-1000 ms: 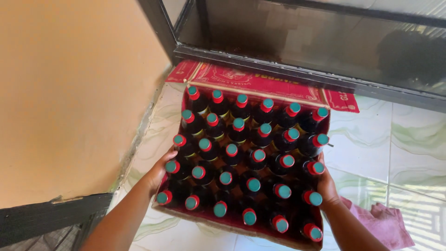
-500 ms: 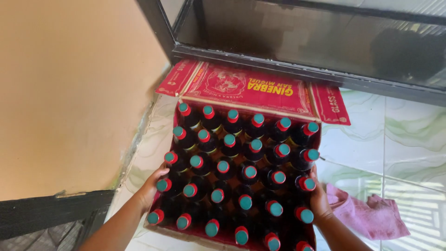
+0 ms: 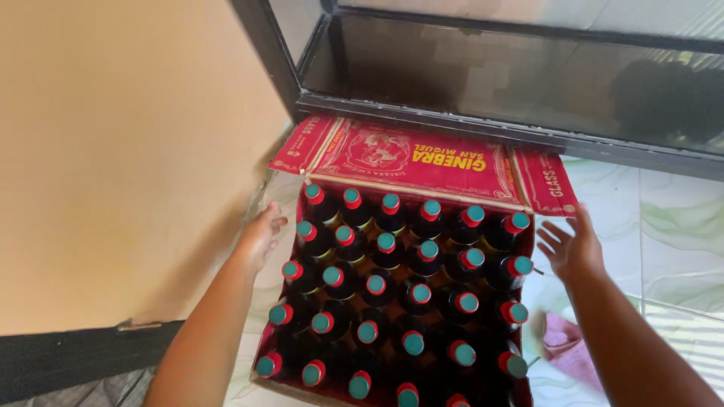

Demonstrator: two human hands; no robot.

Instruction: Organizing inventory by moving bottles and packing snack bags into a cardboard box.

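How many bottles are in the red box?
29 bottles show in the box: four rows of six, from the back flap forward, and five in the nearest row. The picture's bottom edge cuts that row, so one more may be hidden.

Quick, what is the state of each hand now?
Left hand: open, holding nothing, beside the box of bottles.
Right hand: open, fingers spread, holding nothing.
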